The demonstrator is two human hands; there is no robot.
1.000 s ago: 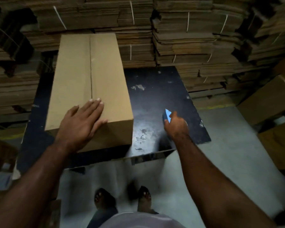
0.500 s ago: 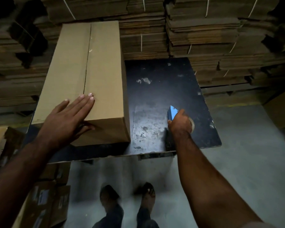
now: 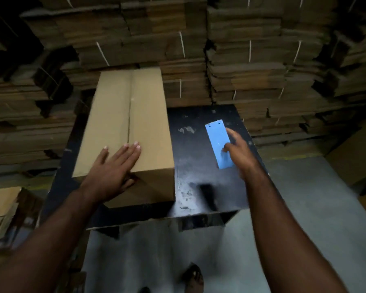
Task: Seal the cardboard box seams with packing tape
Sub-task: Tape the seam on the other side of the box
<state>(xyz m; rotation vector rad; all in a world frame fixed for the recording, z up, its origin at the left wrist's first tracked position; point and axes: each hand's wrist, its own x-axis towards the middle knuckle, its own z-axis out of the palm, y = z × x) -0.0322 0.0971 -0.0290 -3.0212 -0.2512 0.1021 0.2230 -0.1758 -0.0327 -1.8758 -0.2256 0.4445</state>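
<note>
**Left hand flat on box, right hand holds blue tape cutter**

Cardboard box [image 3: 123,132] sits on the left part of a black table [image 3: 201,178], long side running away from the person. Top flaps are closed; the centre seam [image 3: 129,115] runs lengthwise and no tape is visible on it.

Left hand [image 3: 112,166] lies flat on the near end of the box top, fingers straight and close together, fingertips by the seam, thumb hanging over the near top edge. It grips nothing, just presses.

Right hand [image 3: 238,151] is over the table to the right of the box, apart from it. Fingers are curled round a blue tape cutter [image 3: 219,144], a flat blue plate with a toothed metal edge at its far end. Thumb presses on the plate's face. Tape roll itself cannot be made out; this area is blurred.

Bundled stacks of flat cardboard [image 3: 251,66] fill the background behind the table. Grey floor [image 3: 300,208] lies to the right and below. More boxes [image 3: 2,206] at far left. A foot [image 3: 193,275] shows at the bottom.
</note>
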